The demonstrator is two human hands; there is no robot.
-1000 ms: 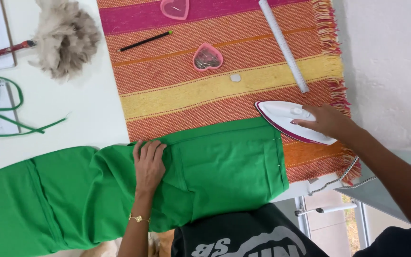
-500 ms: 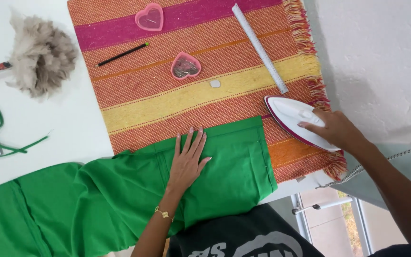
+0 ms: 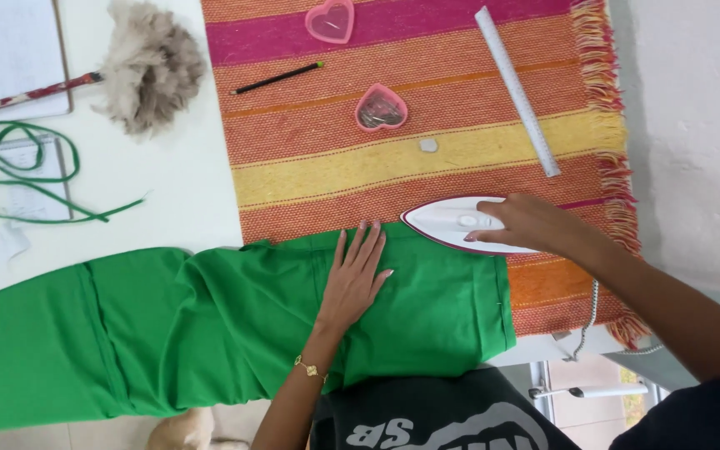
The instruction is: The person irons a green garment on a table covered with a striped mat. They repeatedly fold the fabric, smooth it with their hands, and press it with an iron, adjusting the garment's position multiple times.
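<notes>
A long piece of bright green, smooth fabric (image 3: pixel 210 325) lies across the near edge of the white table (image 3: pixel 160 192), running from the left border of the view to a straight hemmed end just right of centre. Its right part overlaps the lower edge of a woven striped mat in orange, yellow and magenta with fringed right side (image 3: pixel 393 167); its near edge hangs slightly over the table's front. Soft folds and a vertical crease show on the left half.

The left hand (image 3: pixel 356 279) rests flat on the green fabric, fingers straight and slightly spread, palm down, gripping nothing. The right hand (image 3: pixel 527 225) is closed over the top of a white, pointed iron with a dark red rim (image 3: pixel 460 223), its tip pointing left; the iron sits on the upper edge of the fabric where it meets the mat, just beside the left fingertips.

On the mat, well apart from the iron, lie a white ruler (image 3: pixel 517 90), a black pencil (image 3: pixel 277 78), two pink heart-shaped containers (image 3: pixel 381 108) and a small white round piece (image 3: pixel 428 145). Bare mat lies between these and the iron. To the left on the table sit a fluffy grey-brown duster with a red handle (image 3: pixel 147 67), a looped green cord (image 3: pixel 18 171) and a clipboard with paper (image 3: pixel 6 50). A grey cable (image 3: pixel 589 321) hangs off the table's right corner.
</notes>
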